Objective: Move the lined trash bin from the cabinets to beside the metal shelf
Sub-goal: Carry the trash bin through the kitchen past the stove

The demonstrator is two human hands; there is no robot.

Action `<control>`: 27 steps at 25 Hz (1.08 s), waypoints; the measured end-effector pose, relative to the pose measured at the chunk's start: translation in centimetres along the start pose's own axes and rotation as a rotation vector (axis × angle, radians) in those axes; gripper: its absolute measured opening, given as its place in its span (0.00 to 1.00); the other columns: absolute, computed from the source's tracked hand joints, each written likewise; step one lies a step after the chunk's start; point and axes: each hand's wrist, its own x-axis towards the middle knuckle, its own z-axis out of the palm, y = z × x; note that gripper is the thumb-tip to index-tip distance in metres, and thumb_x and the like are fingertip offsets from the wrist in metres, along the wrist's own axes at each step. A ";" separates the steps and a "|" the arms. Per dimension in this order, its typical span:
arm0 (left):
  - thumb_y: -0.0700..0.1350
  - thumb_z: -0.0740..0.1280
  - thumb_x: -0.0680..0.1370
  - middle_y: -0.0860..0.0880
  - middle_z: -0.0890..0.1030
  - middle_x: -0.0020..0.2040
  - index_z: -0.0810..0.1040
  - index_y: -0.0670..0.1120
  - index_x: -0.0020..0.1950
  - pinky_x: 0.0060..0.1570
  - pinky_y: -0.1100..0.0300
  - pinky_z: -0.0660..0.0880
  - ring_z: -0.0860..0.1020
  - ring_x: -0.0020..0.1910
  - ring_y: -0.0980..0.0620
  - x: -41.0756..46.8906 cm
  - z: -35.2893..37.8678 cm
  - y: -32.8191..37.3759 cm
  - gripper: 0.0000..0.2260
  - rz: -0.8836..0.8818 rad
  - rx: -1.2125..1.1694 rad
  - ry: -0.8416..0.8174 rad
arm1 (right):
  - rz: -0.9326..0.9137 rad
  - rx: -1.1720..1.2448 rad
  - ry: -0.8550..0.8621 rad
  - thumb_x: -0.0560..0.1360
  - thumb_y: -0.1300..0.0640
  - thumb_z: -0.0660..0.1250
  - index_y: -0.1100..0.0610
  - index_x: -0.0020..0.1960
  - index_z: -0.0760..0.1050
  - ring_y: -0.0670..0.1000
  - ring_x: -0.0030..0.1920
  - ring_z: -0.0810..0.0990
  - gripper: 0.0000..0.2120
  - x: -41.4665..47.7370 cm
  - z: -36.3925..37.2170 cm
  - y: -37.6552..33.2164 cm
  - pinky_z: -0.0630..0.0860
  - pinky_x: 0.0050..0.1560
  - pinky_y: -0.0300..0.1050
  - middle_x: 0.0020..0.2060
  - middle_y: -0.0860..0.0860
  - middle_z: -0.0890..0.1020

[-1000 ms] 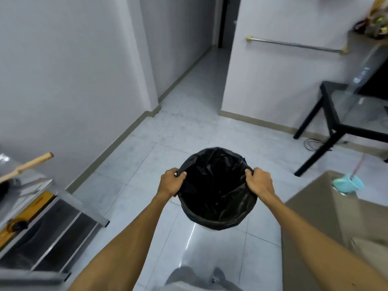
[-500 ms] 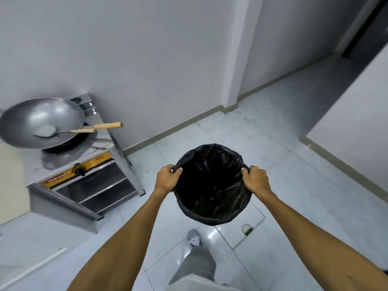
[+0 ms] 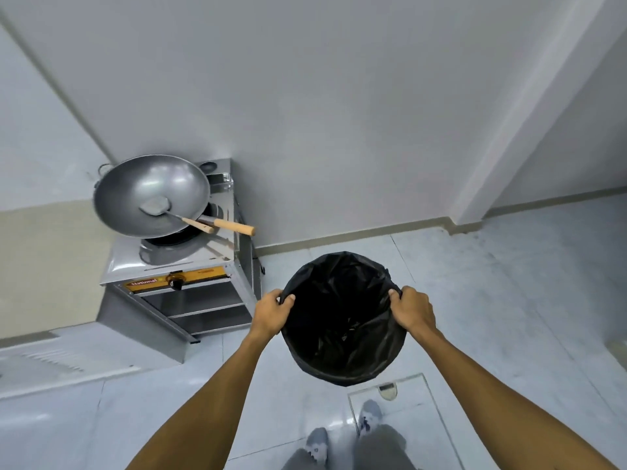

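Now the shiny metal shelf with a stove on top (image 3: 190,293) looks closer than before. One round bin with a black bag inside (image 3: 342,320) hangs over the floor, just right of it. Two hands, left hand (image 3: 271,312) and right hand (image 3: 412,312), are closed tight on its rim. Lower it slowly and flat. One big silver wok (image 3: 151,195) sits on top.

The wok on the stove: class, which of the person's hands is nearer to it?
Left. The left hand grips the bin rim on the side facing the wok; the right hand grips the opposite rim, farther away.
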 end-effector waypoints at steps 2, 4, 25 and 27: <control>0.50 0.64 0.81 0.48 0.79 0.40 0.79 0.41 0.59 0.27 0.61 0.73 0.77 0.35 0.49 1.4 0.9 0.3 0.14 -0.051 -0.029 0.051 | -0.050 -0.045 -0.044 0.83 0.47 0.58 0.62 0.53 0.76 0.63 0.51 0.81 0.19 3.7 0.3 -1.0 0.73 0.45 0.49 0.52 0.61 0.82; 0.50 0.63 0.81 0.46 0.80 0.45 0.79 0.41 0.60 0.29 0.62 0.75 0.78 0.39 0.48 2.6 2.0 0.0 0.15 -0.104 -0.048 0.088 | -0.098 -0.090 -0.103 0.83 0.46 0.57 0.62 0.55 0.76 0.63 0.51 0.81 0.19 7.0 1.0 -1.6 0.73 0.45 0.49 0.52 0.61 0.82; 0.56 0.61 0.79 0.39 0.79 0.64 0.71 0.48 0.72 0.53 0.36 0.80 0.79 0.60 0.36 29.4 20.2 -30.6 0.23 -0.433 -0.135 0.044 | -0.187 -0.218 -0.296 0.83 0.50 0.56 0.66 0.58 0.73 0.67 0.55 0.78 0.19 34.4 37.5 7.8 0.67 0.45 0.49 0.54 0.66 0.79; 0.54 0.61 0.81 0.39 0.78 0.66 0.70 0.46 0.73 0.49 0.36 0.81 0.78 0.61 0.35 32.0 22.4 -34.6 0.22 -0.435 -0.144 0.025 | -0.210 -0.216 -0.296 0.83 0.51 0.57 0.66 0.56 0.74 0.67 0.54 0.78 0.18 36.8 42.3 9.9 0.67 0.45 0.48 0.53 0.66 0.80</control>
